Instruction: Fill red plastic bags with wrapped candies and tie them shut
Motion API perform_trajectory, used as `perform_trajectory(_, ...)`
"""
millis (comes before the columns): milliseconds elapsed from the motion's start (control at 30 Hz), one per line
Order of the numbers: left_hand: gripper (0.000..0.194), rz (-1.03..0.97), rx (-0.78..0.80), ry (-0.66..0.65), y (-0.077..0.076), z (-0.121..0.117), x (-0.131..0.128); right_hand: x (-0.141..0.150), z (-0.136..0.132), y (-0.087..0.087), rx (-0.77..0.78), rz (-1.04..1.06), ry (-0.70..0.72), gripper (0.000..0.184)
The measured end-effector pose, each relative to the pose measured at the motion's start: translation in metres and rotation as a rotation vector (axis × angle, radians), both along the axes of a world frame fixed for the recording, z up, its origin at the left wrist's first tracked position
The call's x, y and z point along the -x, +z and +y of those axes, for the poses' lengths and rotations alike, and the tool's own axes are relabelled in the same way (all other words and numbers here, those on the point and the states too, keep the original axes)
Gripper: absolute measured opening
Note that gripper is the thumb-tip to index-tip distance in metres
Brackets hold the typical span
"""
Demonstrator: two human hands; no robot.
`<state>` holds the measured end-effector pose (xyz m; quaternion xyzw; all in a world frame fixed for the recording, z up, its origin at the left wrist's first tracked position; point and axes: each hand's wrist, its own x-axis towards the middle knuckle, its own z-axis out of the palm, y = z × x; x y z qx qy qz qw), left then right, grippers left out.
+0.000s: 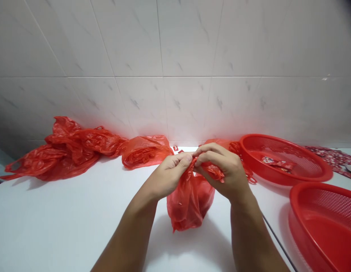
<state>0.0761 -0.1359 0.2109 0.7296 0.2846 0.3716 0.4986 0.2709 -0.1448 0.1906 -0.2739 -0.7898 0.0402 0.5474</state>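
- Bulging red bag [190, 204]: its thin plastic could tear, or the gathered neck slip loose, if tugged hard.
- It is just below and between the left hand [170, 172] and right hand [225, 166], over the table [79, 215]; whether its base touches is unclear.
- Both hands pinch its neck between thumbs and fingers.
- The farther red basket [308, 163] stands rightward.
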Motion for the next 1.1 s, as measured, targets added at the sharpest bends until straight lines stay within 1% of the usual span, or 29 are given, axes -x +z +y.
perform_trajectory(100, 0.032, 0.034, -0.007, 0.027, 0.002, 0.000, 0.002, -0.001, 0.000, -0.001, -0.007, -0.026, -0.019, 0.022)
perform_trajectory(200, 0.029, 0.054, 0.004, 0.056, 0.002, 0.000, 0.004, -0.002, 0.001, -0.003, 0.004, -0.036, -0.018, 0.019)
perform_trajectory(367, 0.025, 0.064, 0.026, 0.186, 0.000, 0.002, 0.006, 0.001, 0.000, -0.001, 0.048, -0.026, -0.005, 0.015)
perform_trajectory(433, 0.025, 0.080, 0.014, 0.217, 0.000, 0.003, 0.007, 0.002, -0.001, 0.001, 0.068, -0.030, 0.011, 0.015)
perform_trajectory(567, 0.032, 0.139, -0.082, 0.248, 0.002, 0.007, 0.012, 0.001, -0.002, 0.003, 0.102, -0.057, 0.078, 0.015)
perform_trajectory(700, 0.033, 0.146, -0.132, 0.257, 0.002, 0.008, 0.015, 0.000, 0.001, 0.004, 0.088, -0.032, 0.136, 0.008)
perform_trajectory(767, 0.033, 0.129, -0.139, 0.251, 0.002, 0.007, 0.014, 0.000, 0.002, 0.003, 0.096, -0.014, 0.142, 0.005)
perform_trajectory(833, 0.033, 0.115, -0.137, 0.232, 0.003, 0.005, 0.012, -0.001, 0.003, 0.002, 0.124, -0.001, 0.115, 0.008)
perform_trajectory(933, 0.033, 0.125, -0.143, 0.250, 0.005, 0.002, 0.009, -0.004, 0.001, 0.002, 0.172, -0.006, 0.006, 0.017)
perform_trajectory(1033, 0.032, 0.133, -0.186, 0.361, 0.006, 0.003, 0.011, -0.008, 0.000, 0.004, 0.231, -0.051, -0.129, 0.033)
perform_trajectory(1100, 0.030, 0.150, -0.226, 0.457, 0.004, 0.010, 0.017, -0.012, 0.001, 0.004, 0.268, -0.086, -0.192, 0.044)
